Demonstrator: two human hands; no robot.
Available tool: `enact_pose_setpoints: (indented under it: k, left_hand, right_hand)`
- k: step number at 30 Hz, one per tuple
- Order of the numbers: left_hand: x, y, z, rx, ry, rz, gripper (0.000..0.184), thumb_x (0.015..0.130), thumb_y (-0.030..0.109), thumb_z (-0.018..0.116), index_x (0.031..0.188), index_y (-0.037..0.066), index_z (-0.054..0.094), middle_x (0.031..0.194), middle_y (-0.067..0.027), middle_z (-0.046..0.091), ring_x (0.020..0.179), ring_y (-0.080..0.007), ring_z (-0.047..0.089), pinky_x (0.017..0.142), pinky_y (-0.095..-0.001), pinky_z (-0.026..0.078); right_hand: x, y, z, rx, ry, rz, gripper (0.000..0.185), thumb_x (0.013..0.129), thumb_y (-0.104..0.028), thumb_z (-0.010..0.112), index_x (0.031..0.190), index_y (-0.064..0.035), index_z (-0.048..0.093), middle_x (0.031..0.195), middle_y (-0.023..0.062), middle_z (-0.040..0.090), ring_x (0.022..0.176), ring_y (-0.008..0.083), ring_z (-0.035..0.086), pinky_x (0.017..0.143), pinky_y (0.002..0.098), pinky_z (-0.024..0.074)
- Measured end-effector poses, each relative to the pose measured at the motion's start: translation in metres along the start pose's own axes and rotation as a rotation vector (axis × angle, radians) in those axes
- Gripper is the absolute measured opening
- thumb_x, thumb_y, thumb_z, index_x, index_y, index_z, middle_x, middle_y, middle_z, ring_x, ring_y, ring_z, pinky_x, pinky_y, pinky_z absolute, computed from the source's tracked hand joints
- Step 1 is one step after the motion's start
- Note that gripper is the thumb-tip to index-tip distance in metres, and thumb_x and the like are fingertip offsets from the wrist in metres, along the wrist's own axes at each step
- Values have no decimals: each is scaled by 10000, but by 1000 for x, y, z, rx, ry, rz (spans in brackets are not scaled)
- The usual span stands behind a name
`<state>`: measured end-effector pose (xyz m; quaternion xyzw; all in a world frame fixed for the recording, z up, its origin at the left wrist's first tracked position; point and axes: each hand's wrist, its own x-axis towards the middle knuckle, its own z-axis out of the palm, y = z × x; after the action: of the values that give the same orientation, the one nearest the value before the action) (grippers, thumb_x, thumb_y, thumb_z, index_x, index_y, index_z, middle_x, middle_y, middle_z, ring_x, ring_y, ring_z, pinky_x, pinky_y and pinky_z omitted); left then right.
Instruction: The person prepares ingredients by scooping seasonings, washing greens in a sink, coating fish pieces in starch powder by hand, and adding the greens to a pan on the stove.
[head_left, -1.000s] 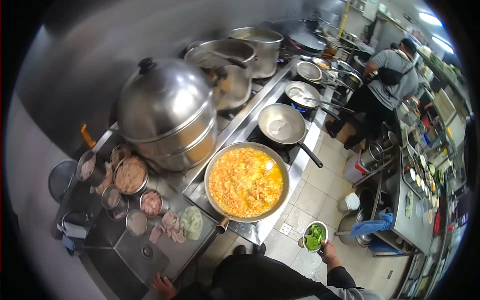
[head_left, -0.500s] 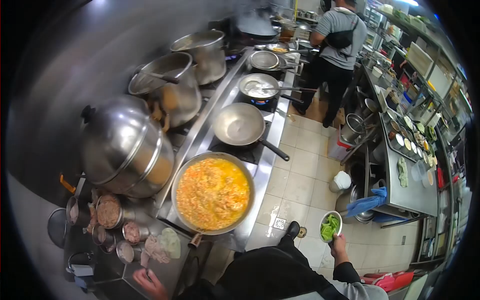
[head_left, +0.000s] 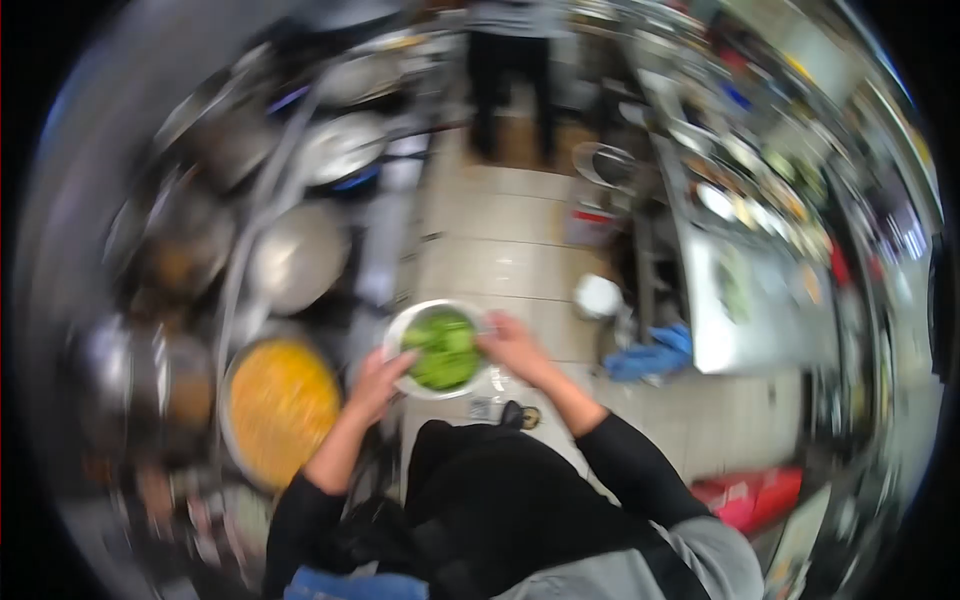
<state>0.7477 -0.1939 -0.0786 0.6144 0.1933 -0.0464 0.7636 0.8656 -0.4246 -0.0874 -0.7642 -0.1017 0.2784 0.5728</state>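
Both my hands hold a white-rimmed bowl point(head_left: 396, 330) of green leafy vegetables point(head_left: 443, 350) in front of my body. My left hand point(head_left: 378, 383) grips its left side, with the thumb over the rim. On the right rim my right hand point(head_left: 512, 347) is closed. To the left, a wide pan of orange-yellow food point(head_left: 285, 412) sits at the stove's near end. Beyond it are an empty pan point(head_left: 300, 256) and another pale pan point(head_left: 343, 148) over a blue flame. The view is blurred by motion.
Large steel pots point(head_left: 185, 240) line the left side. A person point(head_left: 510, 75) stands farther down the tiled aisle point(head_left: 500, 255). On the right is a steel counter point(head_left: 770, 330) with ingredient containers and a hanging blue cloth point(head_left: 650, 355). Something red point(head_left: 750, 497) lies at lower right.
The view has swung right, so the stove now appears farther left. My left hand has left the sink area and taken hold of the bowl, which is now in front of my body.
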Motion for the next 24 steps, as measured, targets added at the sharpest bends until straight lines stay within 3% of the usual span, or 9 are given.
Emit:
enact_pose_setpoints:
  k: [1, 2, 3, 6, 10, 13, 17, 21, 24]
  left_hand:
    - [12, 8, 5, -12, 18, 22, 300, 869, 66, 589, 1154, -25, 608, 1062, -107, 676, 961, -182, 659, 817, -333, 537]
    - [21, 21, 19, -54, 106, 52, 369, 831, 5, 548, 1197, -22, 574, 1098, -125, 659, 980, -200, 660, 850, -340, 538]
    - [39, 18, 11, -106, 100, 67, 399, 826, -4, 533, 1225, -17, 540, 1149, -125, 636, 1001, -209, 653, 880, -343, 533]
    - [69, 36, -21, -157, 222, 80, 466, 877, 26, 539, 1330, 41, 432, 1227, -112, 581, 1069, -213, 622, 887, -331, 530]
    - [122, 20, -120, -204, 548, 185, 349, 897, 90, 617, 1232, 92, 522, 845, 0, 573, 664, -95, 523, 616, -298, 536]
    - [179, 17, -185, -132, 932, 172, 399, 857, 90, 668, 1229, 74, 526, 870, -66, 565, 712, -167, 595, 591, -349, 608]
    - [216, 18, -236, -25, 1169, -22, 390, 860, 46, 643, 1231, 15, 530, 1000, -144, 620, 794, -249, 666, 583, -353, 624]
    - [248, -16, -260, -250, 1150, -170, 339, 903, 57, 584, 1232, 5, 524, 1000, -131, 618, 803, -253, 655, 714, -386, 629]
    - [236, -42, -252, 117, 1064, -116, 233, 858, 81, 583, 1086, 32, 585, 893, -96, 611, 784, -226, 627, 682, -384, 558]
  right_hand:
    - [26, 22, 7, 150, -22, -141, 383, 840, -255, 660, 1127, -15, 575, 888, 84, 645, 750, 151, 614, 596, 314, 502]
    - [45, 29, 7, -110, 115, -420, 394, 867, -271, 662, 1162, -31, 560, 887, 70, 643, 760, 151, 622, 619, 301, 518]
    - [32, -20, -13, 191, -154, -113, 399, 910, -292, 650, 1207, -46, 546, 918, 63, 657, 803, 146, 638, 681, 296, 528]
    - [47, -35, -34, 451, -312, -79, 403, 967, -303, 607, 1265, -49, 511, 1044, 83, 657, 846, 146, 637, 770, 290, 538]
    - [59, 18, -90, 392, -80, 31, 333, 987, -210, 568, 1251, -12, 529, 1131, 119, 635, 1064, 215, 639, 875, 341, 532]
    - [66, 131, -141, 385, 245, 224, 208, 965, -218, 604, 1063, -35, 596, 888, 63, 661, 718, 114, 595, 634, 253, 495]
    - [31, 182, -170, 358, 395, 464, 168, 961, -229, 601, 988, -72, 552, 811, 90, 657, 608, 128, 584, 548, 255, 468]
    - [59, 205, -204, 235, 265, 430, 174, 960, -219, 593, 926, -52, 554, 758, 94, 629, 580, 138, 559, 531, 256, 454]
    - [113, 181, -223, 44, 22, 225, 194, 959, -197, 576, 856, -33, 589, 721, 85, 612, 589, 148, 553, 541, 280, 458]
